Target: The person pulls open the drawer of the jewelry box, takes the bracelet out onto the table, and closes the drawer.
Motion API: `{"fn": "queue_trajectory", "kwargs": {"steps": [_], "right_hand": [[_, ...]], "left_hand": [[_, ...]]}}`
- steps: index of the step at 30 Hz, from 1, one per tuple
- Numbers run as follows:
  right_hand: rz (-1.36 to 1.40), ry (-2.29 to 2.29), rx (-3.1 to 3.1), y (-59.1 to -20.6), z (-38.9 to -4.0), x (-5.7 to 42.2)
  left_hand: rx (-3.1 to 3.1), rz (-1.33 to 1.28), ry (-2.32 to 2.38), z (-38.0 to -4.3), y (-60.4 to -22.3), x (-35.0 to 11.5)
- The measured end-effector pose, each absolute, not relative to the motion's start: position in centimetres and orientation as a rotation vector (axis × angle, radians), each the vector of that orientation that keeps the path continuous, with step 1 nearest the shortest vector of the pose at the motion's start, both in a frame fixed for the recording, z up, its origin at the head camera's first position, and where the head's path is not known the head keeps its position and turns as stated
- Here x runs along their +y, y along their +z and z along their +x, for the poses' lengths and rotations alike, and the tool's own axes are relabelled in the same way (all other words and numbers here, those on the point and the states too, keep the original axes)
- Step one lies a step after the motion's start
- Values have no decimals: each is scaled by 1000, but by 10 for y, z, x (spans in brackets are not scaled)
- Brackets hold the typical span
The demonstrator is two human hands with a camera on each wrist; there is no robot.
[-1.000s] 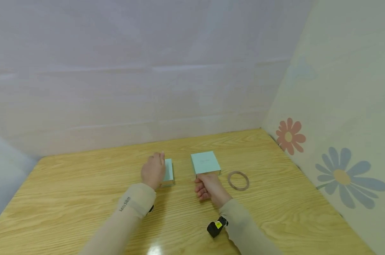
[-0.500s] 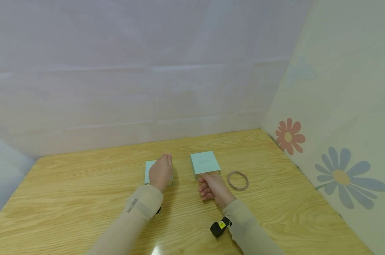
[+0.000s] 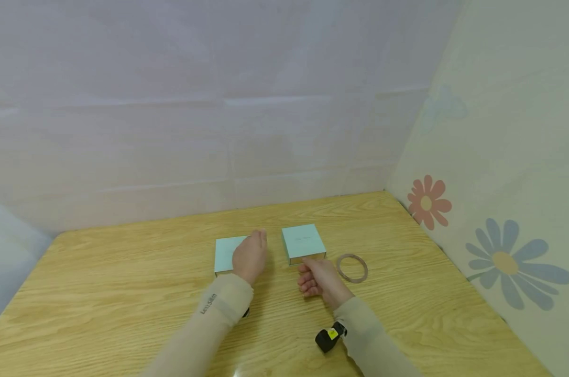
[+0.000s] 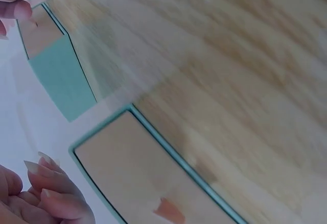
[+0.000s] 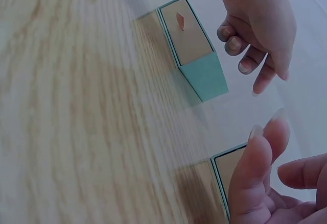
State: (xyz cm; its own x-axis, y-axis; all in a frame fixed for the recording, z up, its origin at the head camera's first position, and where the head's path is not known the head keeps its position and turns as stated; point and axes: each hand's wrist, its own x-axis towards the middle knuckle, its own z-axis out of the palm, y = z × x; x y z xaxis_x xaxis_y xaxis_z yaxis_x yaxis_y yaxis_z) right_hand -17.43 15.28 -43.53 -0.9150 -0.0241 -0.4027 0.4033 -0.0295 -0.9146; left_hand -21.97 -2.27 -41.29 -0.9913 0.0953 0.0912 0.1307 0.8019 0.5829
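Observation:
Two small mint-green drawer boxes lie on the table. My left hand (image 3: 250, 257) hovers at the right side of the left box (image 3: 225, 254), hiding part of it. In the right wrist view its fingers (image 5: 248, 60) hang loosely bent, apart from the box and holding nothing. The left box's beige drawer front (image 5: 191, 40) bears an orange pull tab (image 5: 180, 21). My right hand (image 3: 319, 280) is at the front of the right box (image 3: 303, 241), which has a similar tab (image 4: 36, 25). In the right wrist view, its thumb and fingers stand apart with nothing between them.
A brownish ring (image 3: 352, 268) lies flat right of the right box. Pale sheeting (image 3: 171, 131) rises behind the wood-grain table (image 3: 124, 293), and a flower-patterned panel (image 3: 482, 157) stands along its right edge.
My left hand has moved right across the left box, uncovering its left part. My right hand has drawn slightly right, away from the right box. Boxes and ring have stayed put.

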Motion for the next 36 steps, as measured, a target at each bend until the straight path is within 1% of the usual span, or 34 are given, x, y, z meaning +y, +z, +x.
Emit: {"fn": "queue_trajectory", "kwargs": {"steps": [12,30,36], "right_hand": [[419,-2057,1907,-436,-173,157],[478,-2106,1873,-439,-176,157],[487,-2100,1867,-438,-177,157]], "left_hand": [[-2952,-204,-941,-220,-416,-9],[-3007,-153,-1078,-216,-418,13],[-2996,-137,-1060,-214,-421,18]]}}
